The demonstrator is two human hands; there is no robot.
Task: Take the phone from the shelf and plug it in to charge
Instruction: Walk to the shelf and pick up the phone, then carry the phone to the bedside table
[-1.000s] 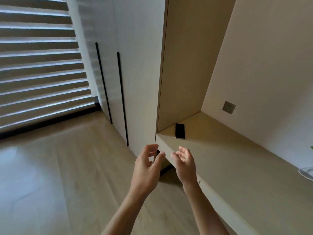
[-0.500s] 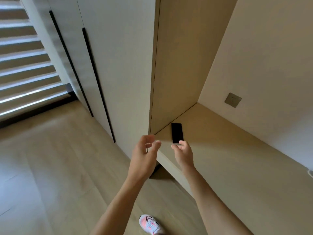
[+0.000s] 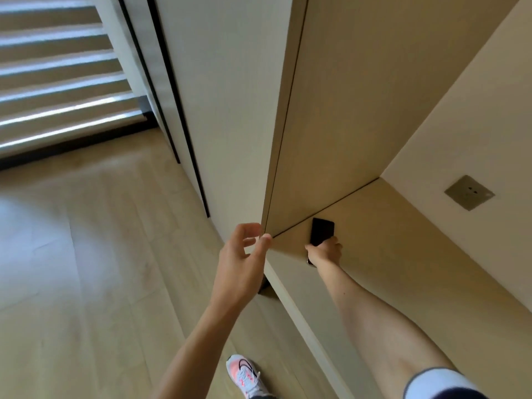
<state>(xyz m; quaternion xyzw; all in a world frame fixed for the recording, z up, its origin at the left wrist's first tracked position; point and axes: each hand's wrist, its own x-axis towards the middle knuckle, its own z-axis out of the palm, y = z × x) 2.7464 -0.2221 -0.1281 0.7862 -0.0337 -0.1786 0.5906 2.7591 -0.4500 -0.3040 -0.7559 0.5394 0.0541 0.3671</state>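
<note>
Fingers of the right hand [image 3: 325,251] close around the near end of the black phone [image 3: 321,231], this grip holding it on the shelf [image 3: 403,272], close to the cabinet side panel [image 3: 331,125]. Left of that grip, off the shelf's front edge, the left hand [image 3: 240,263] hangs in the air with its grip loosely curled and holding nothing. Beyond the right grip, up on the back wall, sits a socket [image 3: 468,193]. Below, a white and pink shoe [image 3: 247,375] stands on the wooden floor [image 3: 86,269].
</note>
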